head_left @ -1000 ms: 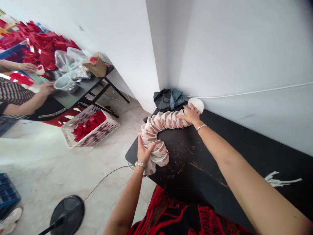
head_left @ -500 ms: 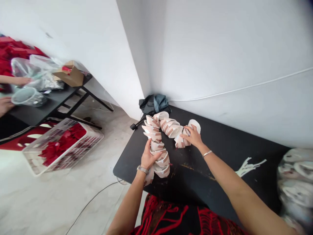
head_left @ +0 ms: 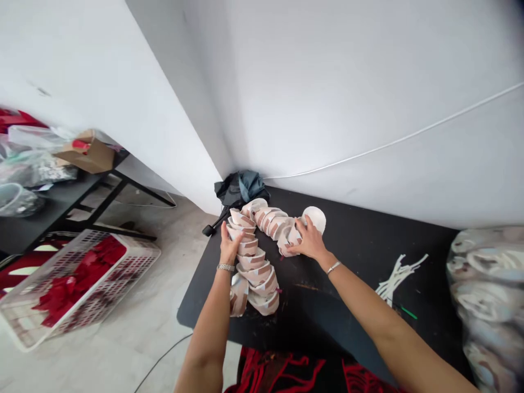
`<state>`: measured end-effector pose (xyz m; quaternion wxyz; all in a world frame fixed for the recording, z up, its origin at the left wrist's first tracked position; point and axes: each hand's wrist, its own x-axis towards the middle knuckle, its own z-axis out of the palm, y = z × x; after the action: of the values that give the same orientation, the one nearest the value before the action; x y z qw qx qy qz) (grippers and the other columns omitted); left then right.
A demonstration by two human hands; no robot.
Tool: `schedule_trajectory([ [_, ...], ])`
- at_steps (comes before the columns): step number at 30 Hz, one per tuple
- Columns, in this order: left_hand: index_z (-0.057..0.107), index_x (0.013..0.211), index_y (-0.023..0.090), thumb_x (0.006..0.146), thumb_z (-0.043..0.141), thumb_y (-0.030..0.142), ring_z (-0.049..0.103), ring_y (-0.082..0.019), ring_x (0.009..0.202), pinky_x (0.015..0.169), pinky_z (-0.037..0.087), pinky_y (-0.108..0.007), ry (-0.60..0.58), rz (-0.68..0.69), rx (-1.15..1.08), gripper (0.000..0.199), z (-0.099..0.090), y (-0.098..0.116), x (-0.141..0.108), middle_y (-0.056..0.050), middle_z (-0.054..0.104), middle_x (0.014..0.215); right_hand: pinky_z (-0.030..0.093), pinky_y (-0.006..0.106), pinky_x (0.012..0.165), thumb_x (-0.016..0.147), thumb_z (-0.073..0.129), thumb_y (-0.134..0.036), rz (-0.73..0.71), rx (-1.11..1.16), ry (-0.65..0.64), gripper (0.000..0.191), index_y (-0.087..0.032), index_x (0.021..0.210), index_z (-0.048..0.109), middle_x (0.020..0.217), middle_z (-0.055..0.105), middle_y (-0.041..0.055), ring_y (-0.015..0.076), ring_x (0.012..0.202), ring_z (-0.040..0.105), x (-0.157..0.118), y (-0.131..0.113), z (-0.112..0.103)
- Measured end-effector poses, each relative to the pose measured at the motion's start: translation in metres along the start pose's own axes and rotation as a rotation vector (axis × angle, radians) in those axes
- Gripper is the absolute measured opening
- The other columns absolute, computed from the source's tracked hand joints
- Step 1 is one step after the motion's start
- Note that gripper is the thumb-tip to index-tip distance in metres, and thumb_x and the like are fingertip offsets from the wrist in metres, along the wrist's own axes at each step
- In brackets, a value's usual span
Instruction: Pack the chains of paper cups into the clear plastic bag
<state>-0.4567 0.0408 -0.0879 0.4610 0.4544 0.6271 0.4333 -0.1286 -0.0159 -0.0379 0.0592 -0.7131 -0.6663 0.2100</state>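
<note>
L hand (head_left: 230,246) spread, thumb against the L limb of a bent row of nested white-and-brown cup-shaped pieces (head_left: 252,263); R hand (head_left: 311,240) curls round its R end, thumb & fingers gripping. Row's on the black flat desk (head_left: 360,234), bend nr back-L corner, L limb reaching twd front edge.

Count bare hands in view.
2: left hand against the left row of nested pieces, right hand at the right row's end. No other hands show.
</note>
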Motion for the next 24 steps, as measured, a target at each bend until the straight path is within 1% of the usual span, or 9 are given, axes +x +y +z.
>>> schedule_trajectory([
  [5,0.038,0.161,0.027,0.074,0.087,0.055,0.05,-0.036,0.146,0.126,0.037,-0.052,-0.259,-0.011,0.036,0.104,0.017,0.017,0.02,-0.011,0.053,0.158,0.048,0.059,0.106,0.069,0.087,-0.066,0.044,-0.005,0.0,0.123,-0.03,0.169,0.025,0.173,0.013,0.0205,0.0469,0.143,0.045,0.016,-0.015,-0.002],
  [9,0.048,0.151,0.022,0.07,0.087,0.057,0.051,-0.035,0.143,0.125,0.035,-0.052,-0.405,0.083,0.118,0.096,0.037,0.021,0.029,-0.014,0.053,0.152,0.049,0.057,0.108,0.066,0.091,-0.061,0.034,0.048,-0.022,0.127,-0.029,0.169,0.023,0.173,0.014,0.0201,0.0449,0.147,0.041,0.013,-0.009,-0.005],
  [11,0.054,0.143,0.018,0.069,0.087,0.059,0.051,-0.035,0.14,0.124,0.036,-0.053,-0.37,0.133,0.163,0.09,0.049,0.022,0.033,-0.016,0.054,0.146,0.049,0.057,0.109,0.066,0.091,-0.061,0.081,0.076,-0.017,0.125,-0.028,0.168,0.026,0.172,0.015,0.0201,0.0437,0.144,0.045,0.009,-0.002,-0.005],
  [13,0.056,0.139,0.017,0.069,0.086,0.061,0.05,-0.036,0.14,0.122,0.038,-0.053,-0.272,0.157,0.194,0.088,0.059,0.024,0.036,-0.017,0.053,0.144,0.051,0.056,0.108,0.068,0.089,-0.062,0.172,0.122,0.034,0.12,-0.028,0.166,0.029,0.172,0.016,0.0197,0.0425,0.143,0.047,0.006,0.004,-0.003],
  [15,0.05,0.145,0.019,0.07,0.086,0.062,0.05,-0.036,0.141,0.121,0.04,-0.053,-0.2,0.142,0.185,0.093,0.068,0.029,0.036,-0.018,0.05,0.15,0.052,0.055,0.106,0.071,0.087,-0.063,0.261,0.167,0.109,0.116,-0.027,0.165,0.03,0.172,0.014,0.0205,0.042,0.144,0.047,0.006,0.007,0.0],
  [17,0.038,0.157,0.023,0.074,0.085,0.062,0.051,-0.035,0.142,0.123,0.039,-0.052,-0.194,0.095,0.147,0.103,0.076,0.034,0.034,-0.017,0.047,0.156,0.051,0.057,0.107,0.071,0.087,-0.064,0.284,0.182,0.141,0.116,-0.025,0.165,0.03,0.172,0.012,0.0222,0.0435,0.144,0.046,0.01,0.003,0.001],
  [19,0.03,0.162,0.025,0.076,0.084,0.061,0.051,-0.033,0.144,0.125,0.036,-0.05,-0.227,0.066,0.112,0.108,0.085,0.038,0.033,-0.015,0.047,0.159,0.048,0.061,0.109,0.066,0.09,-0.064,0.23,0.157,0.107,0.122,-0.026,0.166,0.03,0.172,0.01,0.0234,0.0475,0.144,0.045,0.017,-0.006,0.001],
  [22,0.039,0.157,0.024,0.076,0.084,0.061,0.05,-0.032,0.146,0.126,0.036,-0.049,-0.318,0.092,0.072,0.1,0.096,0.041,0.033,-0.014,0.051,0.157,0.044,0.066,0.11,0.058,0.097,-0.052,0.083,0.103,0.04,0.126,-0.027,0.164,0.034,0.172,0.012,0.0228,0.0514,0.14,0.046,0.031,-0.022,-0.002],
  [24,0.046,0.151,0.024,0.076,0.083,0.061,0.056,-0.032,0.139,0.124,0.04,-0.051,-0.395,0.084,0.059,0.091,0.1,0.043,0.031,-0.013,0.058,0.15,0.045,0.064,0.111,0.058,0.096,-0.041,0.008,0.107,0.032,0.12,-0.022,0.161,0.039,0.171,0.017,0.0239,0.0495,0.139,0.048,0.036,-0.027,-0.005],
])
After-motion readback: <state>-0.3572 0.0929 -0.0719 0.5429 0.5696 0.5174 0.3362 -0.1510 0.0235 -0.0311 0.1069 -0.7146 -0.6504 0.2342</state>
